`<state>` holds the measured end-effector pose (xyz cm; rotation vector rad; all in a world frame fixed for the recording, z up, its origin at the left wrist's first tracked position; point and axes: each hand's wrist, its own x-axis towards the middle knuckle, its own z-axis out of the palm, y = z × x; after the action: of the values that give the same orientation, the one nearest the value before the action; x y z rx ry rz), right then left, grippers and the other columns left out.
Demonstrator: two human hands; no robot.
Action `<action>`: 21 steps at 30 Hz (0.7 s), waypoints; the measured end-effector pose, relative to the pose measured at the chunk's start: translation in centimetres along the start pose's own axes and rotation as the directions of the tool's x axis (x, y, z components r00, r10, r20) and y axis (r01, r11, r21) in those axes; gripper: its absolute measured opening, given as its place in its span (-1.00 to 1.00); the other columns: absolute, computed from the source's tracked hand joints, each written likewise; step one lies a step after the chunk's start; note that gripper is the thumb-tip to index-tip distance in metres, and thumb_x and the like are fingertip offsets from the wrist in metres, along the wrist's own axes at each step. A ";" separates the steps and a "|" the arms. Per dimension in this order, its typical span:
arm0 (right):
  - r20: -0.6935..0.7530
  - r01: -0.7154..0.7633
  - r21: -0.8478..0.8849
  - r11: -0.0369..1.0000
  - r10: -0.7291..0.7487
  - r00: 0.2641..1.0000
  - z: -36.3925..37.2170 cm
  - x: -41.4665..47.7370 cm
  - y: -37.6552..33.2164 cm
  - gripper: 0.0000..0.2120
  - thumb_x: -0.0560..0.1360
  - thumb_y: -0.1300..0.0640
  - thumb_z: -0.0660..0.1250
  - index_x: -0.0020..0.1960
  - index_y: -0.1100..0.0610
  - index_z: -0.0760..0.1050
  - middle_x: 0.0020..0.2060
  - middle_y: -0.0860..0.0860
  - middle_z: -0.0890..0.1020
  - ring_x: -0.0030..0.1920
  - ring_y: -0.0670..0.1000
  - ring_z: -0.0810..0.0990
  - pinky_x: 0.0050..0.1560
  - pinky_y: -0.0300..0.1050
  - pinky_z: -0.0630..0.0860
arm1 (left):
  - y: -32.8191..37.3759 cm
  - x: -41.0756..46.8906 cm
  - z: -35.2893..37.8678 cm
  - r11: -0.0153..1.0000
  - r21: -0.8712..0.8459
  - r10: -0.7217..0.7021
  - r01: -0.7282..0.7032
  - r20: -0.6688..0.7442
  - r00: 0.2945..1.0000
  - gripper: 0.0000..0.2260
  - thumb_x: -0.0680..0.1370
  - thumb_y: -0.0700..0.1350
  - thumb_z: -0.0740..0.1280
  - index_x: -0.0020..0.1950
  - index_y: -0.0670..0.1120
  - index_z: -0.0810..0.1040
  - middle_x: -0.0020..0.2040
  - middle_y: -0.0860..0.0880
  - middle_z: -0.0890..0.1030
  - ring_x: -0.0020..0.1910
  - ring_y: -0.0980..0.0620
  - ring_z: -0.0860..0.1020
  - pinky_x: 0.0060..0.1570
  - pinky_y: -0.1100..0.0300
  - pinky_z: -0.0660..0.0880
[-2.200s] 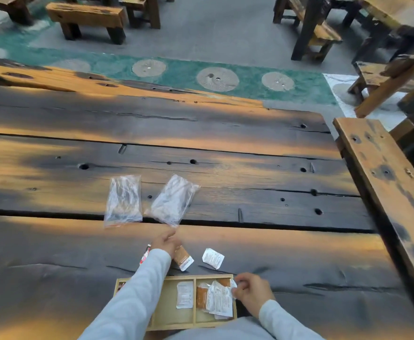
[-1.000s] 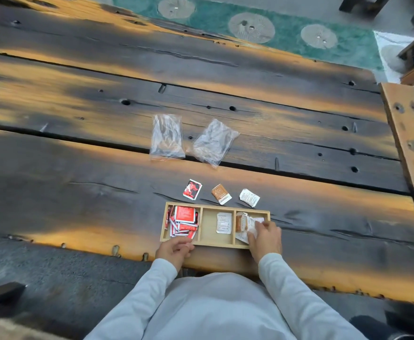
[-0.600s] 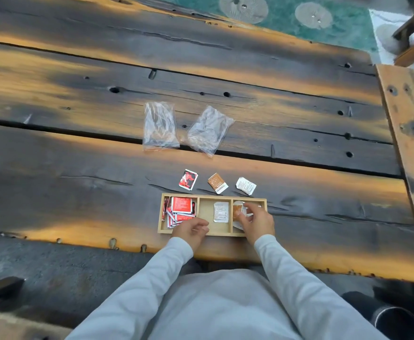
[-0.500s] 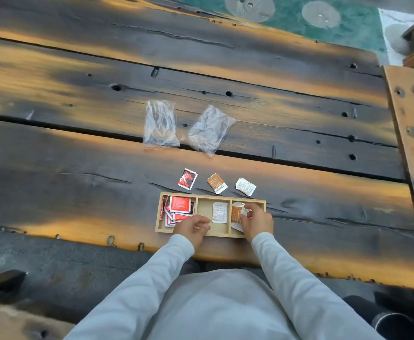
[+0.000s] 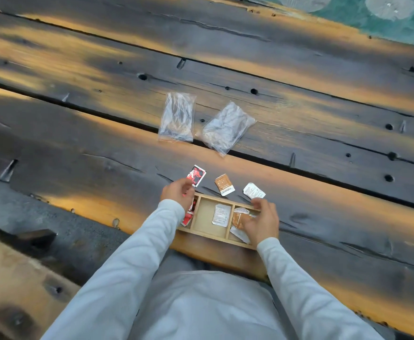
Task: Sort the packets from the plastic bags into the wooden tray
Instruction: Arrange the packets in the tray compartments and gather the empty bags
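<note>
— Where is the red packet (image 5: pixel 196 175)?
— On the table, just past the left hand (image 5: pixel 177 192), long side tilted.
— Fingers?
— Left curled, cannot tell. Right hand (image 5: pixel 262 220) loose over the wooden tray (image 5: pixel 209 235).

Three packets (image 5: pixel 223 184) lie behind the tray (image 5: pixel 209 232).

3-compartment wooden tray (image 5: pixel 209 232) holding packets, 2 seemingly empty plastic bags (image 5: pixel 177 118) beyond

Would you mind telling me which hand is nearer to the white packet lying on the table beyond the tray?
Right. The right hand reaches over the tray's right compartment, fingertips just below the white packet; the left hand is beside the red packet.
</note>
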<state>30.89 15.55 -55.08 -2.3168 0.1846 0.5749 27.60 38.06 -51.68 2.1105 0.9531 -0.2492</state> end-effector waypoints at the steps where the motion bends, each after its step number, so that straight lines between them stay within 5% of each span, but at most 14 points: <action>1: 0.032 0.015 0.007 1.000 -0.016 0.999 0.1 0.3 -0.9 -0.60 0.38 0.31 0.45 0.19 0.09 0.55 0.05 -0.02 0.53 0.03 -0.02 0.52 0.12 -0.21 0.38 | 0.1 0.3 -0.2 1.000 -0.009 -0.007 0.007 -0.005 1.000 -0.78 0.51 -0.18 0.35 0.14 -0.07 0.64 0.00 -0.05 0.71 0.00 -0.05 0.64 0.19 0.20 0.49; 7: 0.348 -0.055 -0.025 0.998 0.060 0.936 2.2 2.6 -6.5 -0.70 0.48 0.15 0.37 0.21 0.05 0.58 0.01 -0.03 0.67 0.11 0.09 0.63 0.23 -0.07 0.51 | 0.3 2.7 -1.6 0.995 -0.011 -0.094 0.095 0.078 0.993 -0.77 0.50 -0.11 0.38 0.16 -0.04 0.62 0.12 -0.06 0.68 0.11 -0.06 0.62 0.16 0.21 0.44; 12: 0.385 -0.124 0.025 0.992 0.105 0.917 5.9 4.0 -10.3 -0.64 0.54 0.14 0.27 0.32 0.08 0.56 0.17 0.00 0.66 0.16 0.08 0.63 0.31 -0.08 0.49 | 0.4 5.5 -2.9 0.994 0.012 -0.112 0.112 0.195 0.974 -0.71 0.48 -0.08 0.41 0.21 -0.02 0.60 0.20 -0.01 0.65 0.19 -0.03 0.59 0.28 0.14 0.45; 16: 0.403 -0.320 0.127 0.939 0.246 0.882 8.6 5.3 -11.1 -0.62 0.53 0.19 0.17 0.28 0.04 0.56 0.03 -0.02 0.70 -0.16 0.04 0.75 0.03 -0.14 0.60 | 0.0 7.4 -3.0 0.990 -0.019 -0.128 0.141 0.307 0.943 -0.65 0.47 -0.24 0.37 0.24 -0.03 0.58 0.23 -0.03 0.63 0.22 -0.06 0.57 0.29 0.13 0.44; 21: 0.410 -0.475 0.292 0.830 0.340 0.846 11.4 8.0 -9.9 -0.53 0.42 0.25 0.16 0.28 0.09 0.57 -0.03 0.02 0.76 -0.13 0.06 0.78 -0.03 0.02 0.68 | -0.6 10.0 -2.2 0.968 -0.139 -0.136 0.208 0.405 0.904 -0.64 0.47 -0.32 0.33 0.25 -0.10 0.55 0.19 -0.08 0.62 0.24 -0.06 0.56 0.34 0.09 0.41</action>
<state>36.87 30.88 -59.71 -1.7593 0.5915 1.0509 33.82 45.40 -55.16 1.7228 0.8819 -0.6300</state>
